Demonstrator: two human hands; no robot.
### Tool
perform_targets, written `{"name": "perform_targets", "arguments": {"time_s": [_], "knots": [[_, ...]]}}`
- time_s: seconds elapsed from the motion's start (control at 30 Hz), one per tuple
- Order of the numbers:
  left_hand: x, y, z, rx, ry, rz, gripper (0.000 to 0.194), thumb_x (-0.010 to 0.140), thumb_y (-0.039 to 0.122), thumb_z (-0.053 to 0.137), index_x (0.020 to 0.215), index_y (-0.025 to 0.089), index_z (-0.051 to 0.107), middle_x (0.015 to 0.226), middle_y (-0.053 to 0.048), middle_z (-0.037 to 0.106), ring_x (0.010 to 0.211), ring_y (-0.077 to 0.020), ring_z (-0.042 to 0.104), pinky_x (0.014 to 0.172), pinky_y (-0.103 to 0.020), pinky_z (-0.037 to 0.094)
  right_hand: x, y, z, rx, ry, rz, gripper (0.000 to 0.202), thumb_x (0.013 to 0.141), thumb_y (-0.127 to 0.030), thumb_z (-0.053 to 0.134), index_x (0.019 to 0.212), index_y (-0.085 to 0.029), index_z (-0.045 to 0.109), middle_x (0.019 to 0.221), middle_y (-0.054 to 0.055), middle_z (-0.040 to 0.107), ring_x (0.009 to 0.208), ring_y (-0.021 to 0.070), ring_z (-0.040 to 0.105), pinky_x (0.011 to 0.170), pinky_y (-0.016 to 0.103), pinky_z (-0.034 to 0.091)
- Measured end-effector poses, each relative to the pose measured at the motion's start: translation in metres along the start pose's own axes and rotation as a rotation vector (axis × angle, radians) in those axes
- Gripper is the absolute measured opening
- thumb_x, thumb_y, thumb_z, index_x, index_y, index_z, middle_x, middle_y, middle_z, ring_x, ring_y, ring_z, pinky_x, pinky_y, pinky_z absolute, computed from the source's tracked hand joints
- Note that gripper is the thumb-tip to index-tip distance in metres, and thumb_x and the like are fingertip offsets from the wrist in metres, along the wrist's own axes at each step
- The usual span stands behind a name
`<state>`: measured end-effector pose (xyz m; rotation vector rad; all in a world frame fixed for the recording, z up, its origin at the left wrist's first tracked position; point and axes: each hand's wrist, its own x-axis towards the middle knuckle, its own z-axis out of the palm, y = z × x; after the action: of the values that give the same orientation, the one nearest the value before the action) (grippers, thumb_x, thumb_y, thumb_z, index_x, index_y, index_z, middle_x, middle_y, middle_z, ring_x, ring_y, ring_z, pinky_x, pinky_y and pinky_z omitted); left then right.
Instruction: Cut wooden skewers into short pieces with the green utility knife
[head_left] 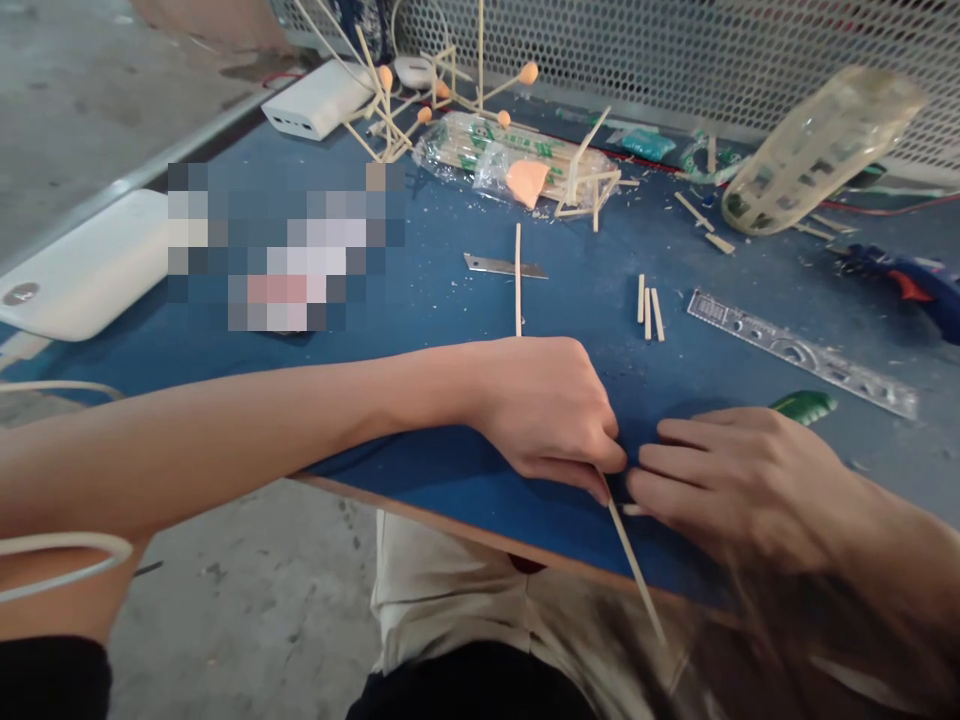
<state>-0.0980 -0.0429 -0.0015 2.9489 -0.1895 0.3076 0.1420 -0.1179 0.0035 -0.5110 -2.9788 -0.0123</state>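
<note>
My left hand [555, 410] is closed in a pinch around a thin wooden stick [637, 575], whose lower end sticks out past the table's front edge. Close beside it, my right hand [739, 480] is curled, with a short pale stick piece [635, 510] showing at its fingertips; the rest of that piece is hidden. Beyond my left wrist, another long stick [517, 280] lies across a loose snap-off knife blade [491, 265]. Further right are three short cut sticks [648, 308] side by side. A green object [806, 406] is partly hidden behind my right hand.
A clear ruler [802, 352] and a blue glue gun [915, 285] lie at right. Further back are a plastic bottle [825, 150], a bag of sticks [472, 140] and stick frames with orange balls [529, 73]. White power banks [90, 265] with cables stand left.
</note>
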Motion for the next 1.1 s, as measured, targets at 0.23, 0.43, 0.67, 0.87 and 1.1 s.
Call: {"name": "perform_targets", "arguments": {"time_s": [0.23, 0.43, 0.67, 0.87, 1.1], "knots": [[0.0014, 0.0005, 0.0004, 0.016, -0.026, -0.005, 0.038, 0.104, 0.047, 0.047, 0.083, 0.025, 0.070, 0.082, 0.000, 0.076, 0.069, -0.0155, 0.068, 0.051, -0.038, 0.026, 0.0036, -0.0003, -0.0049, 0.024, -0.022, -0.028, 0.033, 0.105, -0.022, 0.031, 0.090, -0.026, 0.060, 0.074, -0.001, 0.066, 0.064, 0.0186, 0.053, 0.057, 0.038, 0.032], [0.0021, 0.0008, 0.0001, 0.010, -0.012, 0.004, 0.038, 0.104, 0.047, 0.048, 0.081, 0.025, 0.069, 0.080, 0.000, 0.076, 0.069, -0.0154, 0.068, 0.052, -0.037, 0.030, 0.0055, -0.0040, -0.0023, 0.011, 0.044, -0.018, 0.035, 0.105, -0.020, 0.029, 0.089, -0.027, 0.060, 0.070, -0.002, 0.063, 0.060, 0.0189, 0.050, 0.056, 0.039, 0.035], [0.0018, 0.0006, -0.0015, 0.014, -0.016, 0.004, 0.041, 0.104, 0.047, 0.046, 0.078, 0.024, 0.068, 0.075, 0.001, 0.074, 0.066, -0.0152, 0.067, 0.052, -0.037, 0.029, 0.0022, 0.0036, -0.0025, 0.065, 0.016, -0.020, 0.029, 0.104, -0.026, 0.037, 0.088, -0.027, 0.062, 0.075, -0.002, 0.067, 0.064, 0.0193, 0.054, 0.054, 0.040, 0.038], [0.0016, 0.0009, -0.0006, 0.026, -0.004, 0.001, 0.040, 0.104, 0.047, 0.046, 0.080, 0.024, 0.069, 0.076, 0.001, 0.074, 0.067, -0.0158, 0.067, 0.052, -0.036, 0.030, 0.0038, 0.0015, -0.0049, 0.054, 0.014, -0.004, 0.028, 0.098, -0.023, 0.042, 0.083, -0.028, 0.066, 0.073, -0.002, 0.069, 0.061, 0.0199, 0.056, 0.049, 0.042, 0.042], [0.0021, 0.0022, -0.0013, 0.038, 0.008, 0.004, 0.037, 0.103, 0.046, 0.049, 0.081, 0.025, 0.070, 0.077, 0.001, 0.075, 0.067, -0.0159, 0.068, 0.050, -0.036, 0.028, 0.0055, 0.0031, -0.0077, 0.041, 0.023, -0.035, 0.042, 0.104, -0.024, 0.030, 0.088, -0.027, 0.068, 0.078, -0.001, 0.074, 0.062, 0.0190, 0.057, 0.052, 0.038, 0.040]]}}
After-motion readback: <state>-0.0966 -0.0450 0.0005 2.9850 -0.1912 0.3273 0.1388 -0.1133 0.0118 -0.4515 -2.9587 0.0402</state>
